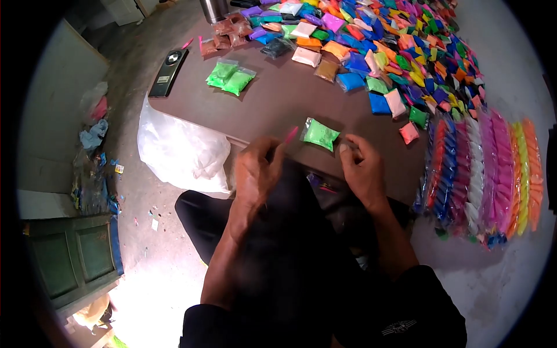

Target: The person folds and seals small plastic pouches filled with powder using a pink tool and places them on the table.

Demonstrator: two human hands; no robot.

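Near the table's front edge lies a bright green packet (320, 134) in clear wrapping, between my two hands. On its left, my left hand (259, 165) is closed round a small pink tool (291, 135), whose tip points up and away. My right hand (362, 165) is just right of the packet, its fingers curled with thumb and forefinger close together; whether it touches the packet or holds anything small, I cannot make out. Farther back on the left lie more green packets (231, 78), bunched together.
A big heap of coloured packets (400, 52) covers the table's back and right. Long bagged strips of packets (476, 174) lie at the right. A phone (169, 72) rests at the left edge, above a white plastic bag (180, 148). A metal cup (214, 10) stands at the back.
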